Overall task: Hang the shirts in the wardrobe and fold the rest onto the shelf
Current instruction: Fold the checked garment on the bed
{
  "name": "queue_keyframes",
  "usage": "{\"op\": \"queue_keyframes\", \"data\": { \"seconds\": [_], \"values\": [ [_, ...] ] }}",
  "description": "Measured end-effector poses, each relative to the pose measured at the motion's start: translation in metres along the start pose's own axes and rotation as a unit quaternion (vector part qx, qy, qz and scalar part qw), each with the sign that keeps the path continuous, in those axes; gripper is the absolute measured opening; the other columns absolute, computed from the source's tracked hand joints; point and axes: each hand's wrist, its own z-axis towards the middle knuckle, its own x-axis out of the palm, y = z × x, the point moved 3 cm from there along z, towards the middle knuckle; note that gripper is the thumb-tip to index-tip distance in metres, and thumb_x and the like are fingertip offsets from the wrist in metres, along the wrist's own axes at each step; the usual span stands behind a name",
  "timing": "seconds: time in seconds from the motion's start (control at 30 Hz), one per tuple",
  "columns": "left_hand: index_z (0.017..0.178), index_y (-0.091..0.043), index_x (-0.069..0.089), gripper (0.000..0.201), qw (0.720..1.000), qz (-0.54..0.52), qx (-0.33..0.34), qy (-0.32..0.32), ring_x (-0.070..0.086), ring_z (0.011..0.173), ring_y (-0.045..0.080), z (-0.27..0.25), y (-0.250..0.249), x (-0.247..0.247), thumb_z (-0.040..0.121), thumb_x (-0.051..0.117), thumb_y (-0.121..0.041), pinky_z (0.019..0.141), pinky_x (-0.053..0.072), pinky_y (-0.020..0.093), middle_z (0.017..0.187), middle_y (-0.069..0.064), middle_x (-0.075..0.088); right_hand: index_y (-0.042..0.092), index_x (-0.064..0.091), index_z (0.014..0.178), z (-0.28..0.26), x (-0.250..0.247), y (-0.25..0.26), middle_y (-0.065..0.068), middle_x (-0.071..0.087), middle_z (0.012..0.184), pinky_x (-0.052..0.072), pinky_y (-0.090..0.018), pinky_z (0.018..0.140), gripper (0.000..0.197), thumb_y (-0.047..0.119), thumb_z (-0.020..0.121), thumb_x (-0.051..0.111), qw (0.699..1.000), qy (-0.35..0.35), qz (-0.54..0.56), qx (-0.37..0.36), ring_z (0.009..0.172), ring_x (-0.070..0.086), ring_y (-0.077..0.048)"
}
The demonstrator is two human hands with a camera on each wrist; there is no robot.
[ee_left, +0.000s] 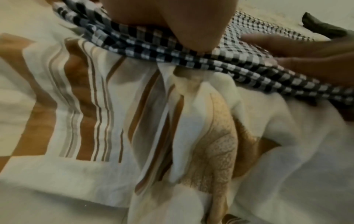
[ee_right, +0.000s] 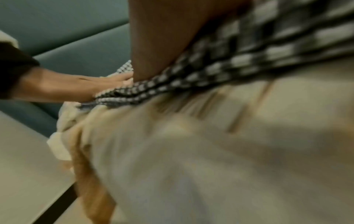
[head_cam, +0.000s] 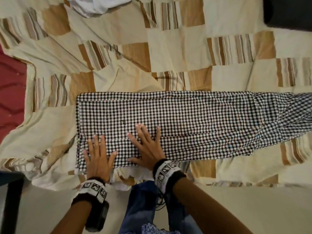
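Both hands — left hand (head_cam: 98, 156), right hand (head_cam: 148, 146) — lay flat, fingers spread, at six o'clock on the checked shirt (head_cam: 185, 119), a long folded strip across the patchwork bedsheet (head_cam: 168, 44); only the wrist views showed its stacked layers.

checked garment (head_cam: 185, 119), folded long, flat on bedspread (head_cam: 168, 39)

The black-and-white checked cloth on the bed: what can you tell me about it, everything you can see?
The black-and-white checked woven garment lies flat on a cream, tan and striped patchwork bedspread, folded into a long narrow band running left to right. Its left end is squared and neat; its right end stays loose and rumpled. The wrist views show several stacked layers at its near edge. The left hand and right hand both press on its near-left part with fingers spread flat.
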Motion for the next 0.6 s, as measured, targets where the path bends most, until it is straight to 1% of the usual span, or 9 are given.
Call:
{"op": "queue_keyframes", "data": {
  "seconds": [0.07,0.13,0.23,0.3,0.37,0.4,0.43,0.53,0.6],
  "values": [
    [0.149,-0.007,0.018,0.084,1.0,0.012,-0.005,-0.013,0.006,0.144,0.033,0.003,0.0,0.0,0.085,0.013,-0.061,0.113,0.004,0.055,0.157,0.014,0.009,0.027,0.02,0.146,-0.002,0.001,-0.019,-0.009,0.022,0.155,0.024,-0.072,0.1,0.092,0.082,0.073,0.031,1.0,-0.001,-0.004,-0.01,0.143,0.018,-0.029],
    [0.149,-0.008,0.016,0.083,1.0,0.011,-0.014,-0.022,0.004,0.145,0.033,0.002,-0.003,0.0,0.082,0.014,-0.058,0.113,0.0,0.052,0.157,0.014,0.008,0.029,0.022,0.147,-0.021,0.004,-0.069,-0.009,0.021,0.156,0.021,-0.072,0.101,0.09,0.082,0.074,0.027,1.0,-0.014,-0.002,0.011,0.142,0.018,-0.03],
    [0.148,-0.006,0.02,0.078,0.997,-0.025,-0.052,-0.041,0.004,0.144,0.034,0.002,-0.015,-0.003,0.082,0.031,-0.046,0.112,-0.006,0.052,0.157,0.015,0.009,0.029,0.02,0.148,-0.083,0.018,-0.175,-0.009,0.017,0.156,0.007,-0.07,0.107,0.091,0.084,0.075,0.022,0.983,0.009,0.027,0.18,0.142,0.014,-0.029],
    [0.148,-0.006,0.021,0.072,0.99,-0.07,-0.105,-0.059,0.001,0.144,0.035,0.006,-0.03,-0.007,0.086,0.051,-0.027,0.11,-0.005,0.059,0.157,0.016,0.008,0.027,0.014,0.15,-0.135,0.02,-0.236,-0.005,0.007,0.157,0.006,-0.069,0.107,0.096,0.086,0.075,0.01,0.954,0.021,0.061,0.294,0.144,0.008,-0.025],
    [0.148,-0.008,0.018,0.077,0.982,-0.1,-0.146,-0.068,-0.003,0.143,0.037,0.012,-0.054,-0.013,0.083,0.059,-0.012,0.108,-0.004,0.064,0.157,0.016,0.005,0.027,-0.006,0.15,-0.17,0.018,-0.276,0.001,-0.01,0.156,0.0,-0.069,0.108,0.104,0.089,0.066,-0.006,0.935,0.042,0.052,0.35,0.146,-0.001,-0.021],
    [0.149,-0.01,0.016,0.077,0.982,-0.1,-0.146,-0.065,-0.005,0.143,0.037,0.017,-0.07,-0.016,0.084,0.058,-0.01,0.107,-0.004,0.065,0.157,0.014,0.003,0.025,-0.009,0.149,-0.178,0.012,-0.288,0.001,-0.012,0.156,-0.005,-0.068,0.108,0.107,0.088,0.062,-0.013,0.932,0.044,0.054,0.357,0.146,-0.001,-0.021],
    [0.149,-0.011,0.015,0.075,0.986,-0.089,-0.127,-0.062,-0.006,0.143,0.037,0.022,-0.089,-0.019,0.086,0.055,-0.011,0.108,-0.005,0.065,0.158,0.013,0.002,0.022,-0.004,0.15,-0.179,0.004,-0.296,-0.002,-0.006,0.158,-0.008,-0.066,0.107,0.109,0.086,0.064,-0.015,0.933,0.024,0.059,0.354,0.146,0.002,-0.023],
    [0.149,-0.011,0.018,0.067,0.997,-0.041,-0.005,-0.06,-0.003,0.144,0.036,0.036,-0.153,-0.025,0.091,0.05,-0.019,0.108,-0.006,0.063,0.157,0.013,0.007,0.013,0.023,0.149,-0.161,-0.025,-0.309,-0.013,0.02,0.156,-0.009,-0.064,0.107,0.099,0.077,0.079,-0.006,0.942,-0.042,0.047,0.329,0.144,0.016,-0.033],
    [0.149,-0.013,0.018,0.064,0.996,-0.011,0.073,-0.052,-0.003,0.144,0.035,0.042,-0.197,-0.023,0.093,0.047,-0.027,0.109,-0.009,0.062,0.157,0.012,0.008,0.014,0.025,0.148,-0.139,-0.035,-0.317,-0.015,0.021,0.155,-0.009,-0.063,0.107,0.091,0.073,0.084,0.001,0.951,-0.072,0.038,0.299,0.143,0.016,-0.034]
  ]
}}
